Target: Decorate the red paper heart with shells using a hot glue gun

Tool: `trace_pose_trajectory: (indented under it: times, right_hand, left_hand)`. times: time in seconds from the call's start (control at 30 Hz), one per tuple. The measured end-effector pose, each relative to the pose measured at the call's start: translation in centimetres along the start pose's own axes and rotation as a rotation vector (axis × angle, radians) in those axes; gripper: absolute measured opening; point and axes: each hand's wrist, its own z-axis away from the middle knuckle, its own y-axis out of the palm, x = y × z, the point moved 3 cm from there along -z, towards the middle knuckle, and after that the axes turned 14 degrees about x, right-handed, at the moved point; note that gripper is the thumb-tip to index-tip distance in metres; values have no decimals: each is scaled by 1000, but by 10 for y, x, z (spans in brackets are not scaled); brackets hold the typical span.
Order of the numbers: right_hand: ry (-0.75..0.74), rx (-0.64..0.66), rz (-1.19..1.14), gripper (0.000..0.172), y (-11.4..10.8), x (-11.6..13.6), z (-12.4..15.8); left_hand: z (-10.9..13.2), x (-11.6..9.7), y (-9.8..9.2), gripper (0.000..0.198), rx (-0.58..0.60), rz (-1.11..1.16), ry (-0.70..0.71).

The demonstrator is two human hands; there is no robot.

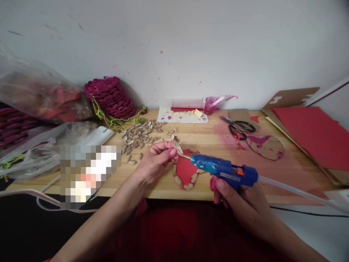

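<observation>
Between the thumb and fingers of my left hand (156, 160) is a peanut shell (178, 148). My right hand (240, 202) grips a blue hot glue gun (223, 169), its metal nozzle at the shell, touching or almost touching it. A clear glue stick (294, 189) runs out of the gun's back. Below the nozzle lies a red paper piece (187, 171) with peanut shells set along its edge; the gun covers part of it. A loose pile of peanut shells (140, 134) spreads beyond my left hand.
Black-handled scissors (240, 127) and a round cardboard piece (265, 147) lie to the right, near red sheets (313, 134). A pink cup (211, 105) stands by the wall. Left are a purple woven basket (110, 97), plastic bags (40, 87) and a white cable (24, 192).
</observation>
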Motion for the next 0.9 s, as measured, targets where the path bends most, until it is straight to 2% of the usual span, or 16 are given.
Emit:
trace_pose_trajectory:
  times: [0.57,0.9]
  right_hand:
    - [-26,-4,55,40,-3,4,-2]
    - [-15,-17,69,39,-3,2,2]
  left_hand:
    - [0,-2,1,32,-12,-26,-9]
    - [0,-1,0,30,23,-14,8]
